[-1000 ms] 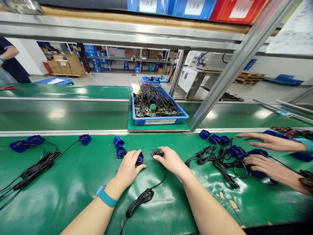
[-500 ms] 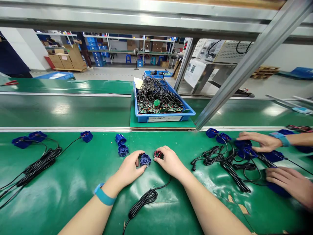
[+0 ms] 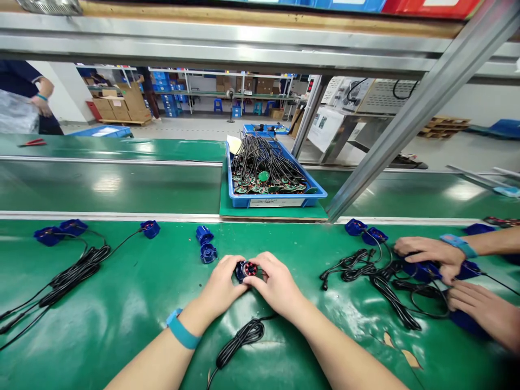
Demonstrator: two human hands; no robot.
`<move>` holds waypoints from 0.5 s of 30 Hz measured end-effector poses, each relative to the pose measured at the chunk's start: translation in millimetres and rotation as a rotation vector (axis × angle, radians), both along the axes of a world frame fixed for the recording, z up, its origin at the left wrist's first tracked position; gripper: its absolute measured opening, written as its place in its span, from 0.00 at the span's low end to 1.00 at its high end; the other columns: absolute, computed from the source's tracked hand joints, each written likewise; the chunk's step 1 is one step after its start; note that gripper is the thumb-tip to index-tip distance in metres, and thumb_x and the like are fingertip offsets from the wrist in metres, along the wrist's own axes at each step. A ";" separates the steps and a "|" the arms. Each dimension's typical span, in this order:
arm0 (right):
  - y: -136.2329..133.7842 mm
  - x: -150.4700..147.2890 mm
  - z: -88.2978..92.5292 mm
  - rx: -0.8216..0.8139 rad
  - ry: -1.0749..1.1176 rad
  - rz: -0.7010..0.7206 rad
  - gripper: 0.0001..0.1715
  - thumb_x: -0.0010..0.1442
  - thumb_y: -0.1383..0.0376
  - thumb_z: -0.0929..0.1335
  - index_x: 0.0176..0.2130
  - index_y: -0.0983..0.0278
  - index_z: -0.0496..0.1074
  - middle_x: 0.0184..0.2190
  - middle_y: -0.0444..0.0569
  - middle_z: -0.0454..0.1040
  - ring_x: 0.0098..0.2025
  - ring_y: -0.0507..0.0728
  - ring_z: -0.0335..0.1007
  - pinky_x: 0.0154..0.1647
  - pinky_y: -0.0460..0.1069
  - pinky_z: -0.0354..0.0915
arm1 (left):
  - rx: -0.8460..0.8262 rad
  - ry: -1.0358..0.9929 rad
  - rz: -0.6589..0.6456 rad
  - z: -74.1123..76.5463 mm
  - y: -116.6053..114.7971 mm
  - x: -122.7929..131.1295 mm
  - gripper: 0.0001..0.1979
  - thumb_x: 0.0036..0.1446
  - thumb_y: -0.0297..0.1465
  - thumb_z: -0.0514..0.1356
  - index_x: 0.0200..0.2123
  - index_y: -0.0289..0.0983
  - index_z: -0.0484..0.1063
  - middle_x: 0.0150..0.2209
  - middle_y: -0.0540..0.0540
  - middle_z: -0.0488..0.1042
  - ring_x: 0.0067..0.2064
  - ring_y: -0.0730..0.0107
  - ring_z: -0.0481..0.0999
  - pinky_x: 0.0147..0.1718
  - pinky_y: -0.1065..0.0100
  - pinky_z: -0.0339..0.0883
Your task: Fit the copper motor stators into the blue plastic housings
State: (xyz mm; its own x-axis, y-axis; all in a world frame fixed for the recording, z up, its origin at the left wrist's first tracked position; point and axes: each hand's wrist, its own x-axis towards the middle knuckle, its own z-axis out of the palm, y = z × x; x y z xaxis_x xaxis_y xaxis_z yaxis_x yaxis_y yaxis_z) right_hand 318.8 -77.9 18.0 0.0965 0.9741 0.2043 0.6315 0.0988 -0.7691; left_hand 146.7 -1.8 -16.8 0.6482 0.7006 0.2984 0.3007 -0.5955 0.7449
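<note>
At the green bench [image 3: 162,292] under shelving [image 3: 244,50], left fingers [image 3: 229,264] grip a housing [image 3: 240,273], right fingers [image 3: 264,261] a disc [image 3: 251,268].

factory workshop: green workbench [image 3: 142,292], blue parts tray [image 3: 240,202], cardboard cartons [image 3: 118,112]

Your left hand [image 3: 221,283] grips a blue plastic housing [image 3: 239,273] against the red-and-black round component [image 3: 250,268] in your right hand [image 3: 277,281]; a bundled black cable [image 3: 241,339] lies nearer you, a blue tray [image 3: 240,202] beyond.
</note>
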 end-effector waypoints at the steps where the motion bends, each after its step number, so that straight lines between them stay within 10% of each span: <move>1: 0.3 -0.5 -0.7 -0.001 -0.004 -0.007 0.17 0.57 0.66 0.75 0.47 0.61 0.76 0.40 0.47 0.71 0.41 0.55 0.69 0.47 0.51 0.68 | 0.009 -0.007 -0.005 1.1 -0.7 0.1 0.20 0.54 0.23 0.64 0.50 0.40 0.68 0.47 0.45 0.73 0.51 0.62 0.71 0.52 0.59 0.68; 15: -12.6 12.7 7.0 -0.030 -0.128 0.082 0.20 0.65 0.62 0.66 0.55 0.56 0.75 0.46 0.51 0.73 0.48 0.58 0.71 0.53 0.53 0.70 | -0.081 -0.003 -0.056 6.6 2.8 -1.1 0.23 0.55 0.25 0.64 0.54 0.40 0.67 0.52 0.44 0.74 0.54 0.62 0.73 0.56 0.58 0.68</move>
